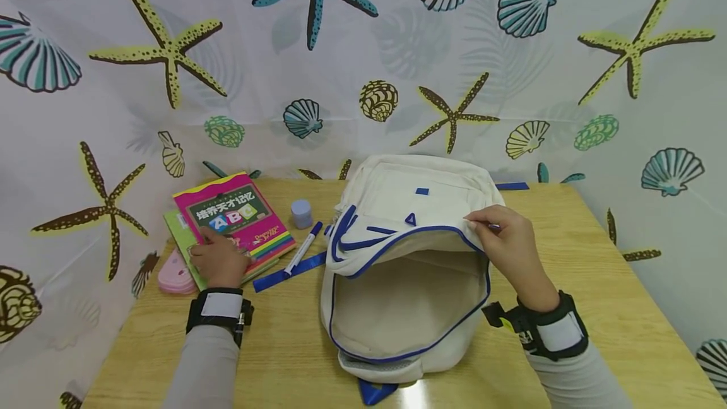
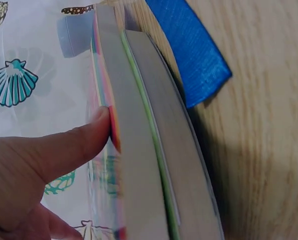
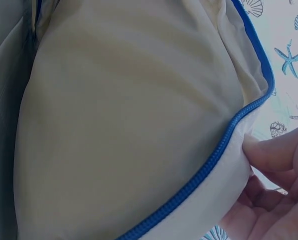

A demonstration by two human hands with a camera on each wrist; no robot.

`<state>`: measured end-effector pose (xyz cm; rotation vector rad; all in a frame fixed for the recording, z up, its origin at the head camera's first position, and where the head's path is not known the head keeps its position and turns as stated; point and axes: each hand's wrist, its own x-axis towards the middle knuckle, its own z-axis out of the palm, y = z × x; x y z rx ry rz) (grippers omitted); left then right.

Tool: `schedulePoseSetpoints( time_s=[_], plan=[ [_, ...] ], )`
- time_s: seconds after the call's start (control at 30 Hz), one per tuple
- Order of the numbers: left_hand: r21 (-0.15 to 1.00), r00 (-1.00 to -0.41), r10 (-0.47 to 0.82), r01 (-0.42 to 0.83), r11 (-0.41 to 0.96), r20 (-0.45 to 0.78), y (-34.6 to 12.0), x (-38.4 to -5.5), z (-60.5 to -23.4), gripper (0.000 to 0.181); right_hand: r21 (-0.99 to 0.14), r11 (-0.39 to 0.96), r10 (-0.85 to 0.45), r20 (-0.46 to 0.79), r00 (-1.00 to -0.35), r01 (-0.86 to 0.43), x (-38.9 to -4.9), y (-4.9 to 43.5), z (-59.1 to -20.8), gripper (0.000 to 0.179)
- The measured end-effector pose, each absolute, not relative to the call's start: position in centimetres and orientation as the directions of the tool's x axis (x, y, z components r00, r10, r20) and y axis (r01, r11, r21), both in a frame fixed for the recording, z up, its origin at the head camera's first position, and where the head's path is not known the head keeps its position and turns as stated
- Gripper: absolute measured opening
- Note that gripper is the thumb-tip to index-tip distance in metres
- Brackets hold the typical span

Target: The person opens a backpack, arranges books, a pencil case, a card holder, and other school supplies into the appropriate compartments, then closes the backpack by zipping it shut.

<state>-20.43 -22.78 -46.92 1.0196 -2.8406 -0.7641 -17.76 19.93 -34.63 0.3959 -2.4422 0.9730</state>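
A white backpack (image 1: 397, 358) with blue zipper trim lies on the table, its main compartment gaping toward me. My right hand (image 1: 505, 248) pinches the edge of its front flap between thumb and fingers. In the right wrist view, the thumb (image 3: 273, 150) presses the white fabric just outside the blue zipper (image 3: 208, 162). To the left, my left hand (image 1: 220, 259) rests on a pink book (image 1: 272, 226) marked ABC. Its thumb (image 2: 84, 137) touches the cover near the edge. Under the pink book is a green book (image 1: 180, 238); the fingers' undersides are hidden.
A pink case (image 1: 175, 275) sits partly under the books. Between books and backpack are a small lavender jar (image 1: 301, 213), a white marker with blue cap (image 1: 303, 250) and a blue strap (image 1: 307, 264). A patterned curtain (image 1: 341, 68) hangs behind the wooden table (image 1: 284, 346).
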Motion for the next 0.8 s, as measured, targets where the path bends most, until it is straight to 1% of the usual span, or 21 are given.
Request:
schedulePoseSetpoints(
  time_s=[0.07,0.13,0.2,0.27,0.33,0.47,0.57,0.63,0.7,0.8],
  plan=[
    [0.459,-0.793,-0.596,-0.578,0.675,-0.124,-23.1,-20.5,-46.9,0.118,-0.564,0.702,-0.087,0.538,-0.839,-0.435,-17.7,20.0,-34.6,0.01],
    [0.476,-0.801,-0.589,-0.563,0.676,-0.11,-23.4,-20.3,-46.9,0.114,-0.567,0.696,-0.087,0.544,-0.835,-0.442,-17.7,20.1,-34.6,0.011],
    [0.495,-0.826,-0.556,-0.522,0.695,-0.09,-23.7,-20.0,-46.6,0.102,-0.564,0.693,-0.091,0.55,-0.83,-0.45,-17.7,20.2,-34.6,0.01],
    [0.543,-0.842,-0.535,-0.483,0.687,-0.072,-24.0,-19.7,-46.6,0.09,-0.564,0.692,-0.091,0.55,-0.83,-0.45,-17.8,20.2,-34.7,0.011],
    [0.616,-0.849,-0.522,-0.455,0.643,-0.082,-24.2,-19.5,-46.6,0.08,-0.562,0.696,-0.09,0.548,-0.831,-0.446,-17.8,20.3,-34.8,0.011],
    [0.722,-0.846,-0.523,-0.426,0.546,-0.103,-24.7,-19.2,-47.1,0.076,-0.565,0.696,-0.089,0.544,-0.834,-0.443,-17.9,20.2,-34.8,0.012],
    [0.802,-0.865,-0.488,-0.371,0.469,-0.115,-24.9,-19.0,-47.3,0.069,-0.56,0.697,-0.087,0.555,-0.827,-0.449,-17.9,20.3,-34.9,0.013],
    [0.867,-0.88,-0.454,-0.333,0.372,-0.144,-25.0,-18.9,-47.4,0.066,-0.553,0.698,-0.089,0.563,-0.822,-0.454,-17.9,20.3,-34.9,0.012],
    [0.907,-0.888,-0.428,-0.311,0.285,-0.17,-25.1,-19.0,-47.5,0.066,-0.549,0.7,-0.09,0.567,-0.819,-0.457,-17.9,20.4,-34.9,0.012],
    [0.928,-0.893,-0.413,-0.295,0.229,-0.182,-25.1,-19.1,-47.6,0.066,-0.551,0.696,-0.093,0.567,-0.819,-0.46,-17.8,20.4,-34.9,0.011]
  ],
)
